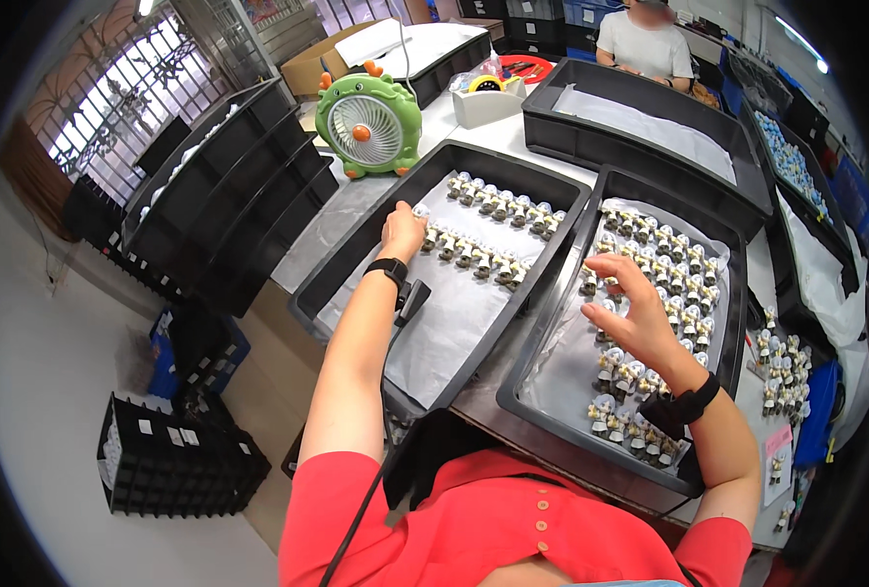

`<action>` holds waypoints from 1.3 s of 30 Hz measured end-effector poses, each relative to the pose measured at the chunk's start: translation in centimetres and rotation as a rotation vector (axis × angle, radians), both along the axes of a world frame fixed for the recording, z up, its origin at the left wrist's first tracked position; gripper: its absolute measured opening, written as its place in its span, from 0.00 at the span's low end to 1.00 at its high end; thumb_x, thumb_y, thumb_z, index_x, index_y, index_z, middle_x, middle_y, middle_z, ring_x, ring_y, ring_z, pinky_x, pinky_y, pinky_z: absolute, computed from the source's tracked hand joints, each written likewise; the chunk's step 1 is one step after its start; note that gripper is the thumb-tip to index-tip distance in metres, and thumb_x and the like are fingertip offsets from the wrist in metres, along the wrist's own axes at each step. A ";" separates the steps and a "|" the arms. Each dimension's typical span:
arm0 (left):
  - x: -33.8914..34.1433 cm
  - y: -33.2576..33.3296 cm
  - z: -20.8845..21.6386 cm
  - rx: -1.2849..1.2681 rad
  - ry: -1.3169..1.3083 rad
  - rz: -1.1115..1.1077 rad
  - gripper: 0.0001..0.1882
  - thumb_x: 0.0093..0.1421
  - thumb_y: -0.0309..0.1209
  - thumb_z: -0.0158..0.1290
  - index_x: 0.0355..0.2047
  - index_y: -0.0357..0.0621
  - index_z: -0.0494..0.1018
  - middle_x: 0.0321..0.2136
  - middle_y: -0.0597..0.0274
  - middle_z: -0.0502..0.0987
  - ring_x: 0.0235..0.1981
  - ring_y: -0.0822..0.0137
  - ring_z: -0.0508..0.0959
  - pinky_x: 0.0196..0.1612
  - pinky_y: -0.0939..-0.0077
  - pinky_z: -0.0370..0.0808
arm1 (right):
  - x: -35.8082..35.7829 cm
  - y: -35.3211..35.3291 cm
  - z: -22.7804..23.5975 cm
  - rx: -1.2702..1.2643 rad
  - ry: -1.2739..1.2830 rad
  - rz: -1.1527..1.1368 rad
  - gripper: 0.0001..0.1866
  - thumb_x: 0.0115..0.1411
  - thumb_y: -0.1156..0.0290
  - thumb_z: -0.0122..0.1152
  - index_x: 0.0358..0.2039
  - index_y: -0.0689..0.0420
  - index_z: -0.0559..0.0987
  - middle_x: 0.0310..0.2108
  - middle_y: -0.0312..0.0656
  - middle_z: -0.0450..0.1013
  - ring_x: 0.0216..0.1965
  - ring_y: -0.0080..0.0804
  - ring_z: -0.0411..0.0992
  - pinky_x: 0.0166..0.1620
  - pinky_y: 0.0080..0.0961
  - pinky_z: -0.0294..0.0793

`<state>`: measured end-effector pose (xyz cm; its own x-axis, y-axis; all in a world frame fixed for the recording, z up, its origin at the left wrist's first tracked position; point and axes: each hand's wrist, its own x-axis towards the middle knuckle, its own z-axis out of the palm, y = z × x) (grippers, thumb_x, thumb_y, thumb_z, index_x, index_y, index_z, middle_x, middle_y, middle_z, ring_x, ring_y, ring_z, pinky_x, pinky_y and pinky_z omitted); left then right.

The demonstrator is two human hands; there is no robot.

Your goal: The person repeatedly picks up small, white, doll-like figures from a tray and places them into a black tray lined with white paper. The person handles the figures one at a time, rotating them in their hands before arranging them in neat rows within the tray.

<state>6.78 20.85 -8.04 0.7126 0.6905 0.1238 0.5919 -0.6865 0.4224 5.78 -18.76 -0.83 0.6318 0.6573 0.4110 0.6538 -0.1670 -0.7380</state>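
Observation:
My left hand (403, 235) is closed at the left end of the nearer row in the left black tray (435, 396). A small white-topped figurine (421, 210) shows at its fingertips, mostly hidden by the hand. Two rows of similar white, yellow and dark figurines (498, 203) stand on the white paper lining there. Over the right black tray (542, 377), my right hand (635, 311) has its thumb and fingers spread apart, with nothing seen between them. Just beyond those fingertips is another figurine (588, 281). Several rows of figurines fill much of that tray, partly covered by the hand.
A green fan (369, 122) and a tape dispenser (488, 103) stand behind the trays. Farther back is a paper-lined black tray (640, 147), with a person (645, 47) beyond it. More figurines (785, 372) lie at the right. Stacked black crates (229, 196) stand at the left.

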 end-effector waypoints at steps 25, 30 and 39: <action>-0.7 0.4 -0.7 0.257 0.135 -0.095 0.14 0.54 0.31 0.54 0.41 0.44 0.72 0.35 0.48 0.78 0.41 0.50 0.78 0.42 0.59 0.74 | 0.5 0.4 -0.8 -0.108 0.009 0.056 0.15 0.50 0.75 0.63 0.40 0.60 0.77 0.40 0.41 0.73 0.38 0.30 0.72 0.41 0.23 0.70; -1.1 -0.4 0.8 0.224 0.136 -0.097 0.16 0.53 0.34 0.55 0.43 0.45 0.73 0.42 0.49 0.73 0.45 0.50 0.75 0.45 0.58 0.73 | 0.5 0.4 -0.7 -0.117 0.042 0.051 0.15 0.50 0.75 0.63 0.40 0.61 0.77 0.38 0.41 0.73 0.38 0.29 0.72 0.41 0.23 0.70; -2.0 -2.5 3.0 0.126 0.297 -0.198 0.34 0.44 0.44 0.64 0.53 0.53 0.69 0.50 0.53 0.67 0.52 0.53 0.68 0.51 0.57 0.68 | 0.5 0.3 -0.9 -0.155 0.041 0.060 0.15 0.50 0.74 0.63 0.40 0.60 0.76 0.35 0.41 0.73 0.37 0.30 0.72 0.41 0.24 0.70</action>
